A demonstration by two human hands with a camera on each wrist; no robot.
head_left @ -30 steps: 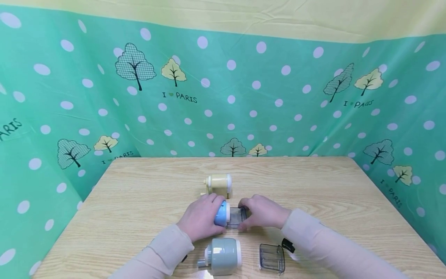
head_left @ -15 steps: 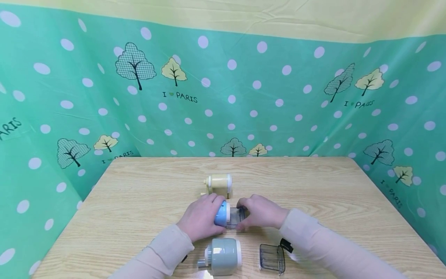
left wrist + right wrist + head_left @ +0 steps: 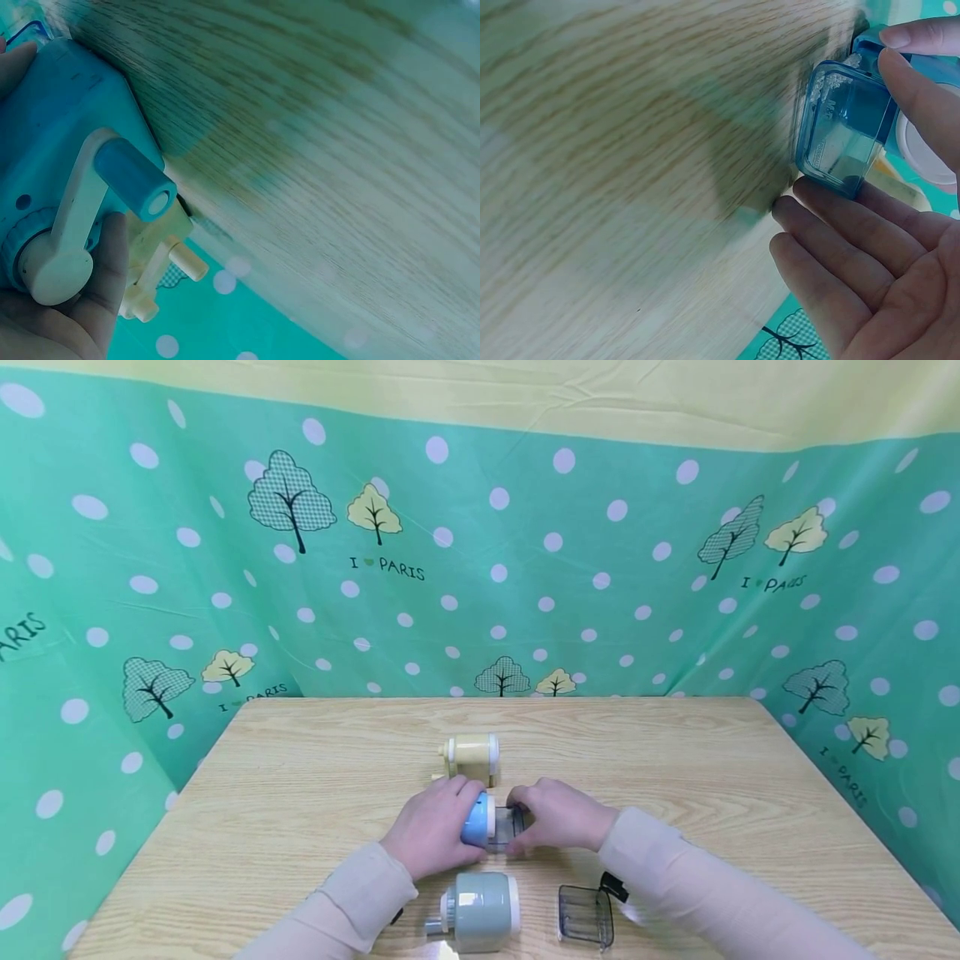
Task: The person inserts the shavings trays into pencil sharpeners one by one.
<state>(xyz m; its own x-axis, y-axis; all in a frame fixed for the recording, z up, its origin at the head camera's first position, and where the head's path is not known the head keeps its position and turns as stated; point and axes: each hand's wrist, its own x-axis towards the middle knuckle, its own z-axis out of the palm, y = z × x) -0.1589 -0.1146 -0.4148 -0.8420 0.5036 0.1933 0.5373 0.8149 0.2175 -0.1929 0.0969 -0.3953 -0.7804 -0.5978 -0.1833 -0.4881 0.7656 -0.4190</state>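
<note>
My left hand (image 3: 437,828) grips a blue hand-crank pencil sharpener (image 3: 476,823) on the table from its left side. The left wrist view shows its white crank arm with a blue handle (image 3: 135,178). From the right, my right hand (image 3: 558,817) holds a clear shavings drawer (image 3: 505,828) between thumb and fingers. That drawer sticks partly out of the sharpener's right side; its see-through front (image 3: 847,124) is at my fingertips in the right wrist view. The sharpener's inner part is hidden by the left hand.
Behind the hands stands a yellow crank sharpener (image 3: 472,756). Nearer the body, a grey-green sharpener (image 3: 483,912) sits with its white side to the right. Another clear drawer (image 3: 585,913) lies to its right, close to the right sleeve (image 3: 652,852).
My right hand has shifted slightly left with the drawer, and less of the drawer shows outside the blue sharpener. The left hand has stayed in place.
</note>
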